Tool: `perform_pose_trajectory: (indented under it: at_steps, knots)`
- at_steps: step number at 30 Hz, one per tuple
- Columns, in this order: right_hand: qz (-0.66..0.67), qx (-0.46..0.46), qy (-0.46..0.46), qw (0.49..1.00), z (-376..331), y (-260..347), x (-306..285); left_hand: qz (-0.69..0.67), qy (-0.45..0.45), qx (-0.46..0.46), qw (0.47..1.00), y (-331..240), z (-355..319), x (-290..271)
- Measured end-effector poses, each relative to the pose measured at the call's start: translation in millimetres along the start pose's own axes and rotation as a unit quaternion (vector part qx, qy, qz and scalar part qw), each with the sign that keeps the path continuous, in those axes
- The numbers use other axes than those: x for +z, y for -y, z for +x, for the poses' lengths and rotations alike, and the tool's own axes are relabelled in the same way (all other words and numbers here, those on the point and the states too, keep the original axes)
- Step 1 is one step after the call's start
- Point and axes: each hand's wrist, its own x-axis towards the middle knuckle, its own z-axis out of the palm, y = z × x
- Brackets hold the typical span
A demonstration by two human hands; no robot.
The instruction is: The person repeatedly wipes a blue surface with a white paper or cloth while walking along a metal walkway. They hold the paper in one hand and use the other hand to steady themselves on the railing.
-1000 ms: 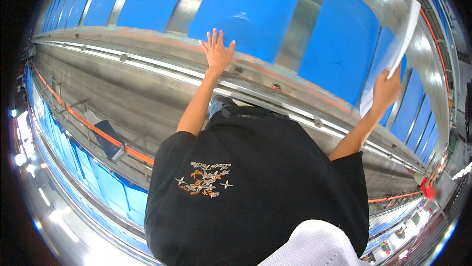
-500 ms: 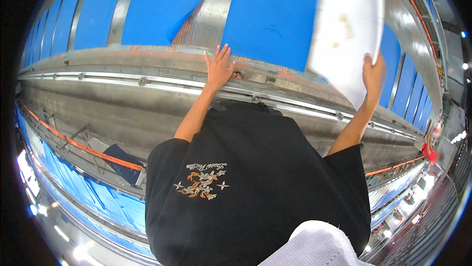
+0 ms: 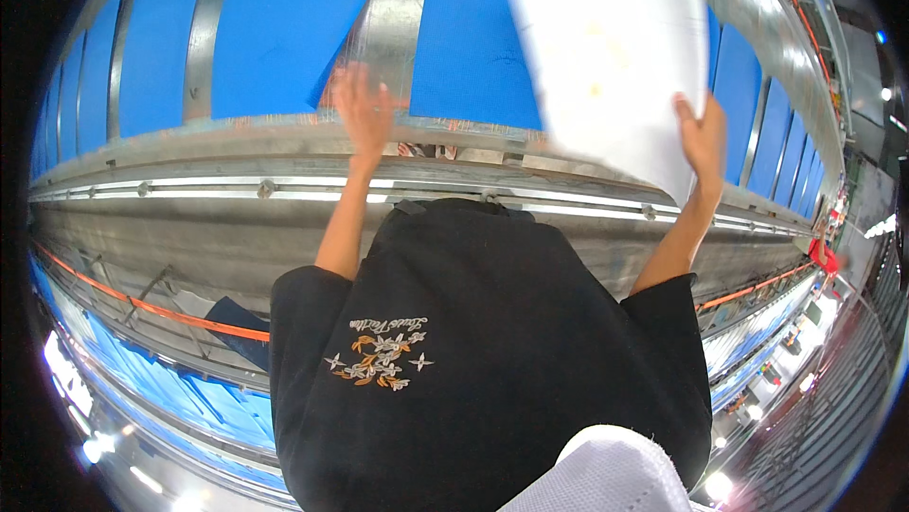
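Observation:
My right hand [image 3: 703,144] grips the lower right edge of a large white sheet [image 3: 606,57], thumb on its face. Faint yellowish marks show in the sheet's middle, and it covers part of a blue panel behind it. With fingers spread and smeared by motion, my left hand [image 3: 363,114] is over the table's near edge, empty. Beside its fingertips is the slanted edge of a blue fabric panel [image 3: 294,29], its lower corner out of line with the others. Whether the hand touches it I cannot tell. Another blue panel [image 3: 464,38] lies just right of that hand.
Flat blue panels [image 3: 163,48] lie in a row along the long metal table [image 3: 396,15]. A metal rail [image 3: 312,188] runs along its near side. Behind me are an orange rail [image 3: 142,304] and another table with blue cloth [image 3: 170,379]. Something red [image 3: 822,254] is at far right.
The white sheet has moved left, across the blue panel. My left hand has come off its flat rest on the table edge and shifted left toward the slanted panel corner.

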Motion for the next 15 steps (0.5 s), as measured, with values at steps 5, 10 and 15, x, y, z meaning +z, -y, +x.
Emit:
perform_pose_trajectory:
  at_steps: [5, 10, 15]
  knots:
    - [-0.183, 0.07, -0.079, 0.977, 9.2, 25.1, 10.1, 0.115, 0.022, -0.072, 0.99, 29.2, 10.4, -13.9]
    - [0.06, -0.087, 0.251, 0.962, -27.8, 61.4, 32.5, 0.176, 0.011, -0.123, 0.977, 23.5, 22.8, -30.4]
    - [0.001, -0.017, 0.095, 0.995, 0.8, 13.3, 13.8, 0.065, 0.147, -0.076, 0.984, 51.7, -14.2, -4.0]
